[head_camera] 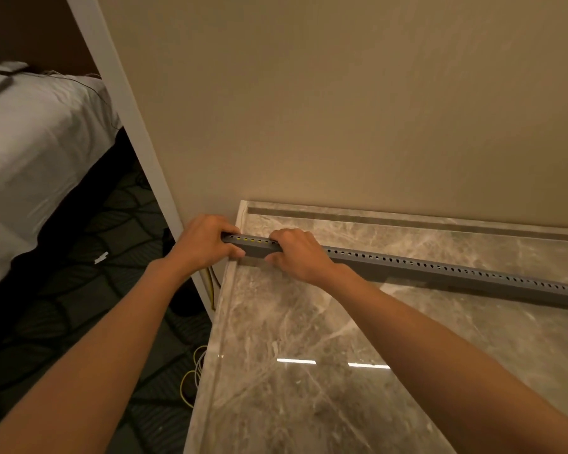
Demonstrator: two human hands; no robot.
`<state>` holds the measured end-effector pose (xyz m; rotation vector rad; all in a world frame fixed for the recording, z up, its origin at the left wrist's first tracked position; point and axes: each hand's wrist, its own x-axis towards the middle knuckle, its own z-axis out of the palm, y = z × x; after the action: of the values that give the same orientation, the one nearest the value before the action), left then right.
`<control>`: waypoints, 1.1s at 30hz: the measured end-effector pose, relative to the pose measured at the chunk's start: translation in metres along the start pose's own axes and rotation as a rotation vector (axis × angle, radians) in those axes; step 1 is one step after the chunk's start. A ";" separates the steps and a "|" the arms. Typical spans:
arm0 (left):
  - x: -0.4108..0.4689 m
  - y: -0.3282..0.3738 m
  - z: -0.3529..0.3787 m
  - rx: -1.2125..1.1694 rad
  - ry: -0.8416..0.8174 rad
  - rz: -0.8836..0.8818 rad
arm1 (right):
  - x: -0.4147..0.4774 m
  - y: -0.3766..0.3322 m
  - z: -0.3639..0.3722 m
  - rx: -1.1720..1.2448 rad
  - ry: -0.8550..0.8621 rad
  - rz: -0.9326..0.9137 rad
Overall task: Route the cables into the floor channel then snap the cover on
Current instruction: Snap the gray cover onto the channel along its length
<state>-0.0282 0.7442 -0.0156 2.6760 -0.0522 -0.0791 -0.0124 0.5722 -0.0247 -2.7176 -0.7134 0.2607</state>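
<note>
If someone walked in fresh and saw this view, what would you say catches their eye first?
Both hands gripping the end of a long grey slotted channel on the marble slab: the left hand at its tip, the right hand just beside it. Yellow cable shows through the slots and trails down to the dark patterned carpet on the left. A white bed sits at far left.

A single head-worn view looks steeply down, close over a glossy marble slab (309, 339) against a beige wall (309, 109).
</note>
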 end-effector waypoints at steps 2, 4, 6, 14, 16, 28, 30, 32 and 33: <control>0.000 0.002 0.000 0.009 -0.010 -0.011 | 0.001 0.002 0.000 0.022 -0.006 -0.007; 0.000 0.004 -0.001 0.075 -0.034 -0.031 | 0.000 0.003 -0.001 0.042 -0.027 -0.018; -0.002 0.011 0.000 0.243 -0.040 0.009 | -0.003 0.007 -0.003 0.041 -0.053 -0.035; -0.014 0.079 0.055 0.461 0.141 0.323 | -0.052 0.065 -0.019 0.040 0.048 0.092; -0.014 0.093 0.061 0.438 0.127 0.309 | -0.067 0.081 -0.021 0.032 0.089 0.127; 0.005 0.188 0.094 0.591 -0.147 0.169 | -0.162 0.199 -0.041 -0.029 0.256 0.483; 0.004 0.215 0.111 0.542 -0.131 0.235 | -0.176 0.216 -0.043 0.016 0.286 0.555; 0.003 0.240 0.123 0.496 -0.128 0.270 | -0.190 0.234 -0.045 0.042 0.309 0.592; 0.004 0.261 0.132 0.491 -0.133 0.295 | -0.203 0.250 -0.049 0.052 0.319 0.609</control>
<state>-0.0391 0.4522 -0.0169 3.1088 -0.5754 -0.1691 -0.0632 0.2509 -0.0465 -2.7589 0.2147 -0.0246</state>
